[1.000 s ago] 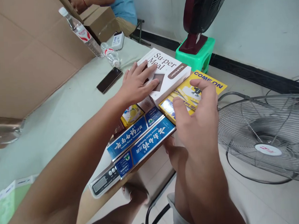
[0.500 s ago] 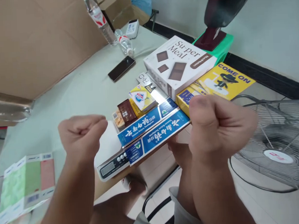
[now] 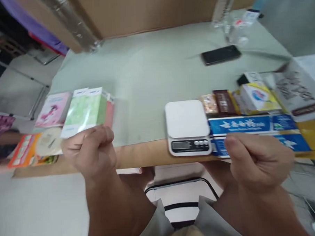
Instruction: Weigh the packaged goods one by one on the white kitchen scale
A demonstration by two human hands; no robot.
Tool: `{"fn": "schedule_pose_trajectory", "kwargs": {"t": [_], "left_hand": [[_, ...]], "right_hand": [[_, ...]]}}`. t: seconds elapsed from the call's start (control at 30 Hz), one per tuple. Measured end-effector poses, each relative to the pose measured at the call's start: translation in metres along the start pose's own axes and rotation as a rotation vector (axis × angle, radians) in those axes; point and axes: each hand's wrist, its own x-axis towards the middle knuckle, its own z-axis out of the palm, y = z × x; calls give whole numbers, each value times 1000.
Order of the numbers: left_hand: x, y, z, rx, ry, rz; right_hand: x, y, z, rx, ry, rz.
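Observation:
My left hand is closed in a fist over the table's front edge, just in front of the light green boxes. My right hand, also a fist with the thumb folded over, hangs above the lower blue toothpaste box and hides part of it. No object shows in either fist. Behind that box lies a second blue toothpaste box. Between my hands a white kitchen scale sits at the table's front edge, its plate bare and its display dark.
A pink pack and an orange package lie at the left. On the right are a brown packet, a yellow-and-white box and a large white box. A phone and clear bottles stand farther back.
My view has swung left and levelled, so the left-hand packages now show and the fan has mostly left the picture. Both hands stay in fists and appear lower, the right one farther right.

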Motion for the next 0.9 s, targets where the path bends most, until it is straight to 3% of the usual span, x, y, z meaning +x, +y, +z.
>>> {"fn": "schedule_pose_trajectory", "kwargs": {"t": [0.1,0.2,0.3,0.47,0.57,0.63,0.73,0.9], "left_hand": [[15,-9,-43,8,114,-83],[23,-19,-78,32,215,-161],[25,-27,-101,3,248,-246],[23,-34,-123,-91,67,-532],[24,-34,-133,51,-27,-688],[25,-32,-138,222,-88,-780],[27,-31,-143,481,-183,-845],[28,-33,-142,639,-309,-815]], "right_hand": [[-5,-11,25,-18,-189,-214],[1,-29,50,-53,-321,-154],[27,-57,86,-112,-424,-131],[107,-88,191,-74,-479,-144],[150,-81,259,-75,-513,-106],[166,-74,292,-84,-588,-17],[172,-69,314,-103,-675,112],[160,-72,312,-3,-600,270]]}}
